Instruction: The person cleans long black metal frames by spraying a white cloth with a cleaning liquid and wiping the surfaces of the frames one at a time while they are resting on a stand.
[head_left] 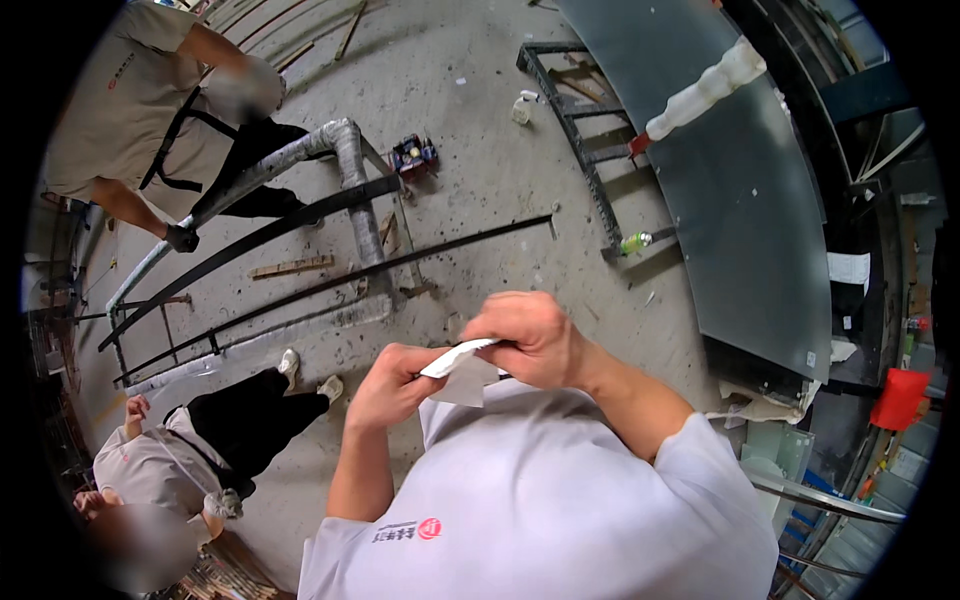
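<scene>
Close in front of my chest I hold a thin white folded sheet (461, 378), which looks like paper or tissue. My left hand (387, 388) pinches its left end between thumb and fingers. On the other end, my right hand (530, 336) is closed, its knuckles turned up and the fingertips partly hidden. The sheet bends between the two hands, and a loose flap hangs below them.
A wrapped metal frame (350, 160) with long dark bars stands ahead left, beside two co-workers. To the right lies a large grey panel (740, 200) on a black rack (588, 150). A white bottle (523, 107) and red-and-blue tool (414, 156) are on the floor.
</scene>
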